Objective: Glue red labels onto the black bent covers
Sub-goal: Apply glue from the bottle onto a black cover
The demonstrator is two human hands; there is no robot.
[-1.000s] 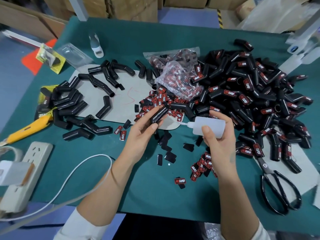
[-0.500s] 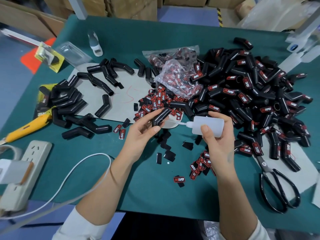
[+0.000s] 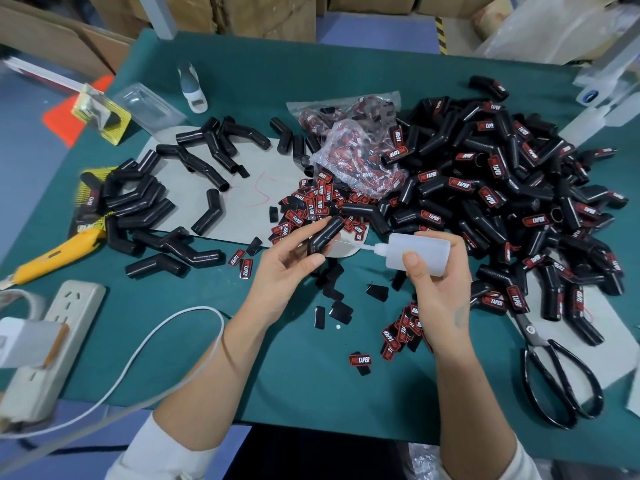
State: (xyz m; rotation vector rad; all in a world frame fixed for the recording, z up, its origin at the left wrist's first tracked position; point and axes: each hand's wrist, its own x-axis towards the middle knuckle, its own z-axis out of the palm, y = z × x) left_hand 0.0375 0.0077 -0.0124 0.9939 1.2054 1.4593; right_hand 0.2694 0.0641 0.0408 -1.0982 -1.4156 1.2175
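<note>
My left hand (image 3: 287, 268) grips a black bent cover (image 3: 323, 237) at the table's middle. My right hand (image 3: 440, 289) holds a white glue bottle (image 3: 415, 252) on its side, and its thin needle tip touches the cover. Loose red labels (image 3: 318, 206) lie in a heap just behind the cover, and more labels (image 3: 401, 330) lie under my right wrist. A single label (image 3: 360, 360) lies face up near the front. Unlabelled covers (image 3: 138, 206) are spread at the left. A big pile of labelled covers (image 3: 502, 188) fills the right side.
Black scissors (image 3: 554, 375) lie at the front right. A yellow utility knife (image 3: 55, 254), a power strip (image 3: 52, 344) and a white cable (image 3: 180, 323) are at the left. A plastic bag of labels (image 3: 349, 150) sits behind the heap. Grey card (image 3: 249, 188) covers part of the green table (image 3: 311, 393).
The glue bottle's tip has come in from the right until it touches the cover. My left hand has tilted the cover slightly.
</note>
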